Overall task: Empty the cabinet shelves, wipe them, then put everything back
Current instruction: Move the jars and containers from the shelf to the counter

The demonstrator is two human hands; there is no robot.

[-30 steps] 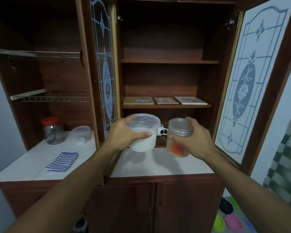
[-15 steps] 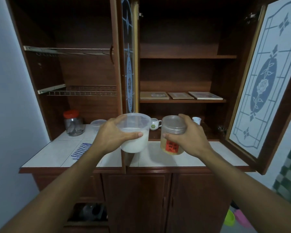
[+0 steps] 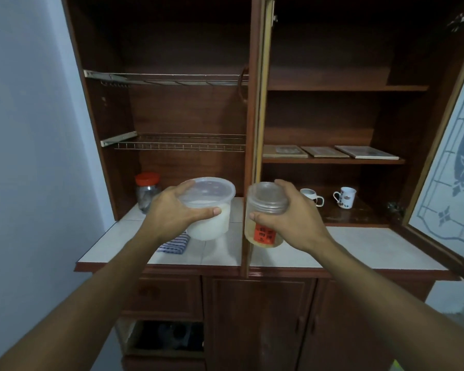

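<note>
A dark wooden cabinet (image 3: 188, 111) stands open against a pale wall, with its tiled bench (image 3: 359, 247) in front. The left hand (image 3: 177, 210) has its fingers curled round a lidded tub (image 3: 212, 220) of white stuff. The right hand (image 3: 298, 218) has its fingers wrapped round an orange-labelled jar (image 3: 264, 234). Both are held above the bench. Emptying seems part done: two mugs (image 3: 346, 197) and three flat boards (image 3: 324, 151) are on the right shelves, and the striped cloth (image 3: 174, 243) lies on the bench, so wiping looks yet to come.

Left hand (image 3: 176, 212) gripping clear lidded tub (image 3: 208, 208) of white contents, right hand (image 3: 292, 218) gripping lidded jar (image 3: 265, 215) with red label, both held above tiled counter (image 3: 359, 247), striped cloth (image 3: 176, 243) near counter's front-left edge, red-lidded jar (image 3: 147, 191) at back-left corner, 2 cups (image 3: 344, 197) on cabinet's bottom shelf (image 3: 364, 215).
</note>
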